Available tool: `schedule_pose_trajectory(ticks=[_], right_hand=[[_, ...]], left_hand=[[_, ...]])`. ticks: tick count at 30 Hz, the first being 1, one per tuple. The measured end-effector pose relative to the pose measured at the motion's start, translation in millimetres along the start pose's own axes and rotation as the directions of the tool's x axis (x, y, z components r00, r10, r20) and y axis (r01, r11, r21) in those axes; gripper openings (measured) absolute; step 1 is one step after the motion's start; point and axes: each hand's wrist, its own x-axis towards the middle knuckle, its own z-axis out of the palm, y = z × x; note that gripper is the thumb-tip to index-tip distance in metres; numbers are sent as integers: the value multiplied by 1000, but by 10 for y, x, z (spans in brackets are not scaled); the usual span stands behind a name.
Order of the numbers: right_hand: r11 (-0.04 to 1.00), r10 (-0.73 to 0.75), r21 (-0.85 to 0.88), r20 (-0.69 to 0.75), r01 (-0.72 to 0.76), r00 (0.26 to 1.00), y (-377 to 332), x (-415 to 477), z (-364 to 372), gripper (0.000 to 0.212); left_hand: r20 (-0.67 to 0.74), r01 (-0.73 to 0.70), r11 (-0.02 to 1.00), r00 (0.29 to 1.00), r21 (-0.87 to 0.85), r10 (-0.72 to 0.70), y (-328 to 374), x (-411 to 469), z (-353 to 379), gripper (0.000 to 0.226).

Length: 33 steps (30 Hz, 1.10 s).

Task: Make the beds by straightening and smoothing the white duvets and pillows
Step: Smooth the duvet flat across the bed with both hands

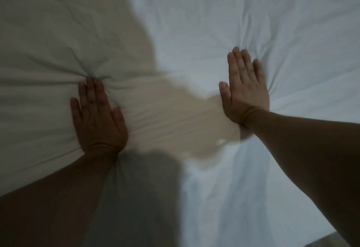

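Note:
A white duvet [194, 32] fills almost the whole view, creased and rumpled. My left hand [97, 114] lies flat on it at the left, fingers straight and together, pressing down; folds radiate from the fingertips. My right hand [244, 89] presses flat on the duvet further right and a little farther away, fingers straight, with creases fanning out around it. Both forearms reach in from the bottom corners. No pillow is in view.
My shadow darkens the left half and the lower middle of the duvet. At the bottom right corner a small strip of brownish floor [339, 240] shows past the bed's edge.

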Motion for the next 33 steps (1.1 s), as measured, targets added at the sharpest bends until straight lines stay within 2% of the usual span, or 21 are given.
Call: schedule_pose_trajectory(ticks=[8, 21, 25, 28, 30, 31, 33], right_hand=[[998, -20, 55, -31, 22, 999, 64, 10, 24, 72], [998, -28, 65, 2, 28, 1000, 79, 24, 67, 72], [997, -32, 68, -3, 32, 999, 96, 35, 112, 73], [995, -39, 90, 8, 38, 999, 114, 43, 144, 73], [995, -37, 90, 1, 37, 999, 107, 50, 164, 73], [995, -38, 90, -1, 38, 999, 110, 55, 167, 73], [993, -56, 100, 14, 55, 998, 119, 60, 154, 73]], left_hand=[[1, 30, 1000, 1000, -6, -30, 38, 46, 14, 69], [8, 67, 998, 998, -4, -67, 48, 34, -35, 69], [-6, 40, 999, 999, -6, -40, 109, 50, -71, 67], [-14, 139, 990, 990, 14, -139, 166, 28, -166, 66], [-32, 240, 970, 970, -22, -241, 529, 40, -276, 67], [-30, 219, 974, 975, -55, -221, 861, 63, -299, 68], [-4, 30, 995, 1000, -93, -30, 1611, 122, -261, 65]])
